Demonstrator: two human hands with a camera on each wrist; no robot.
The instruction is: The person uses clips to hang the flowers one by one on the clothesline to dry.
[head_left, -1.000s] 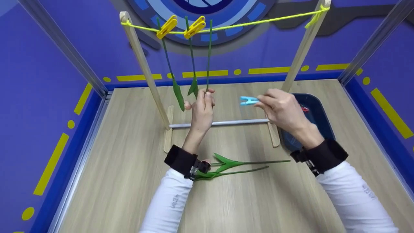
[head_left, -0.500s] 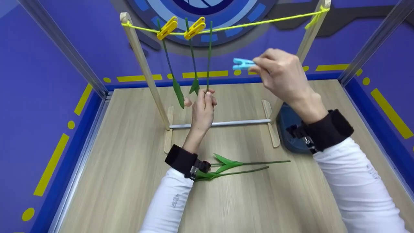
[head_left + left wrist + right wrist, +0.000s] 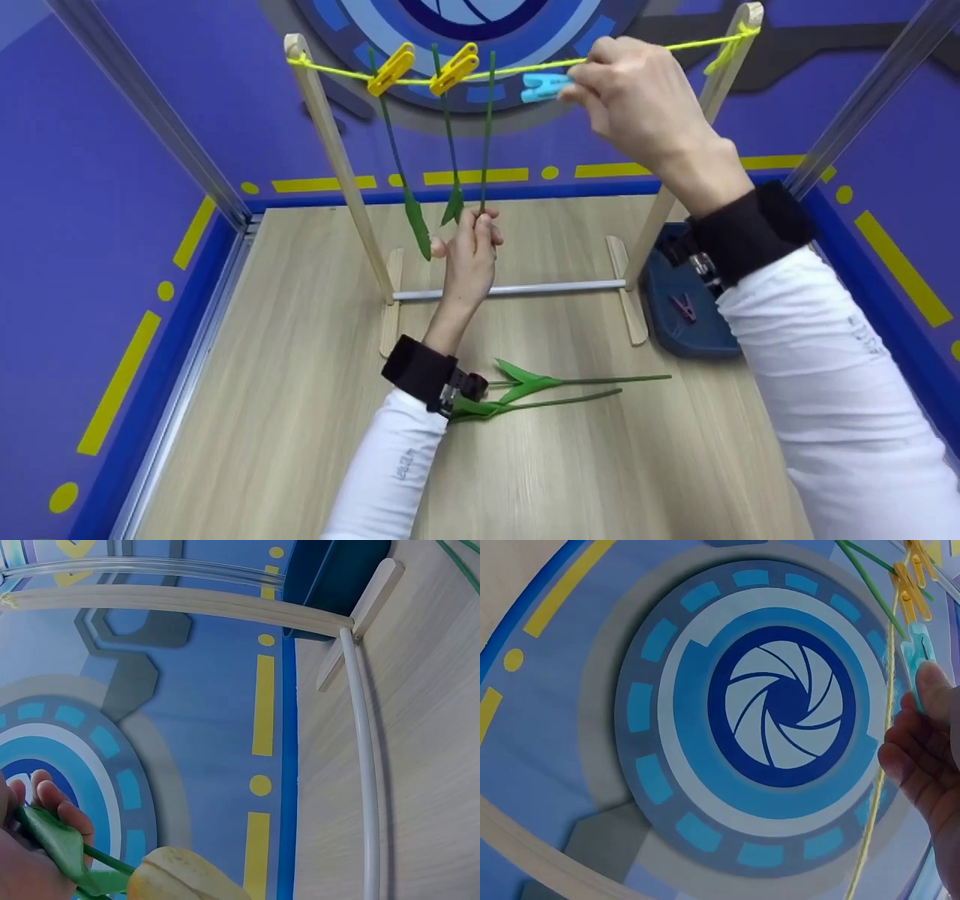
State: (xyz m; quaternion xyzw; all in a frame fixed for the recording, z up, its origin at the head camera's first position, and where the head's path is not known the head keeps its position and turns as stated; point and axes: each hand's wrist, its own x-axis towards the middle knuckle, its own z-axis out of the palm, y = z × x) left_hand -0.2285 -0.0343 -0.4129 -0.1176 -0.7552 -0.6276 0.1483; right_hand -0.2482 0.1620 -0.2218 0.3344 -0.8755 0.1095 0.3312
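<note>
My left hand (image 3: 471, 259) grips an artificial tulip by its green stem (image 3: 487, 142), held upright with the stem's end beside the yellow line (image 3: 517, 70). In the left wrist view a pale yellow bloom (image 3: 180, 875) hangs below that hand, with a green leaf (image 3: 64, 847) against the fingers. My right hand (image 3: 645, 105) pinches a light blue clothespin (image 3: 544, 87) close to the line, right of the stem and apart from it in the head view. Two yellow clothespins (image 3: 391, 69) (image 3: 455, 69) clamp two more stems onto the line.
Two wooden posts (image 3: 330, 150) (image 3: 697, 142) hold the line, joined low by a white rod (image 3: 555, 288). Two green-leaved flowers (image 3: 532, 382) (image 3: 555, 401) lie on the table (image 3: 562, 472). A dark blue tray (image 3: 656, 330) with a purple clothespin (image 3: 683, 307) stands at right.
My right hand has risen from beside the tray to the line, carrying the light blue clothespin up and slightly left. The left hand and its stem have stayed almost still.
</note>
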